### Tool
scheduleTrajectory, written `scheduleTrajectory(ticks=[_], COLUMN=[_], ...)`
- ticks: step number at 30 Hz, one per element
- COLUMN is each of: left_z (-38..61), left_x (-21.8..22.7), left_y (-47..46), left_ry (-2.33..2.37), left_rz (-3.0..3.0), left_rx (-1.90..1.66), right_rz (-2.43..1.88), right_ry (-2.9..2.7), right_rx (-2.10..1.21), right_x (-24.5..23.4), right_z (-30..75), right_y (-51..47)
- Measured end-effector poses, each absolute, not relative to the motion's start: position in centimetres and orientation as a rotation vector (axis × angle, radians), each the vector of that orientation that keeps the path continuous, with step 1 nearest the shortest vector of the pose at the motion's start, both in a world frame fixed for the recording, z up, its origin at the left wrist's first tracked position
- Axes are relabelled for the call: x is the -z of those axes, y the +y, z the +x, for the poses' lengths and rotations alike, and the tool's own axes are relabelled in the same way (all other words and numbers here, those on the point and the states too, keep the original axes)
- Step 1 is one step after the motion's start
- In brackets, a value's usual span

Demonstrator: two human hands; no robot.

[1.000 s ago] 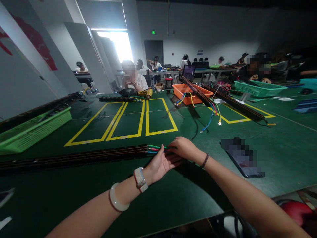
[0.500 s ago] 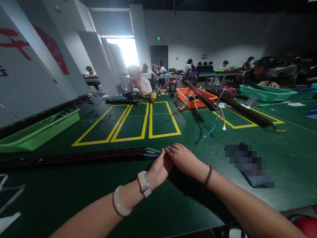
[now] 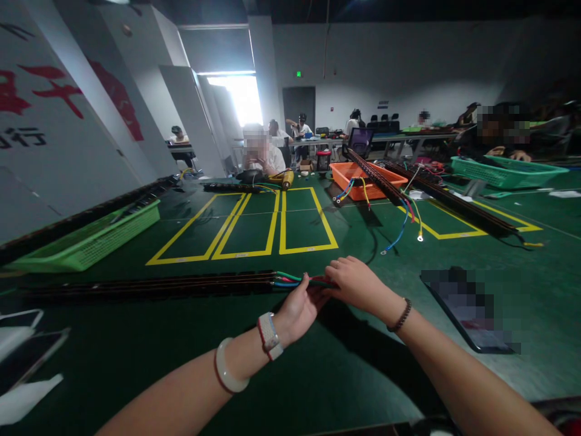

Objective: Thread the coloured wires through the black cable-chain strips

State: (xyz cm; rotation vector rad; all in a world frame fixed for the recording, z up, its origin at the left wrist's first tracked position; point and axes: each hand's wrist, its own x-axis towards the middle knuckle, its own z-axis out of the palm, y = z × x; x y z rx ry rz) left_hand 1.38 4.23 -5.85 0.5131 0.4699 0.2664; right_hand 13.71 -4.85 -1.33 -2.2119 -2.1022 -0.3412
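Observation:
A long black strip (image 3: 149,286) with copper-coloured lines lies across the table in front of me. Green, red and blue wires (image 3: 288,278) come out of its right end and run into my hands. My left hand (image 3: 299,309) closes on these wires, its thumb on top and palm turned up. Just to its right, my right hand (image 3: 356,281) has its fingers curled over the same wires. The far ends of the wires are hidden by my fingers.
Yellow tape frames (image 3: 267,251) mark the green table. A phone (image 3: 472,315) lies at right. Beyond stand an orange basket (image 3: 363,189) with strips on it, a turquoise basket (image 3: 508,174) and, at left, a green basket (image 3: 113,238). A yellow heat gun (image 3: 287,180) lies near a seated person (image 3: 263,154).
My right hand has slid a little to the right along the wires, away from my left hand, and more wire shows between them. The view has shifted slightly left.

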Motion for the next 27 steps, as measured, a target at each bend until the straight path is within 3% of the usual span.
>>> scheduleTrajectory(ticks=[15,27], left_z=[0.9,0.9], left_x=[5.5,5.8], left_y=[3.7,3.7], left_ry=[0.423,0.467], left_rz=[0.596,0.608], left_rx=[-0.216,-0.248], right_rz=[-2.215,-2.326], right_ry=[-1.894,-1.815], right_rx=[-0.143,0.156], right_x=[1.1,3.3], right_z=[15.4,17.0], right_y=[-5.0,-3.8])
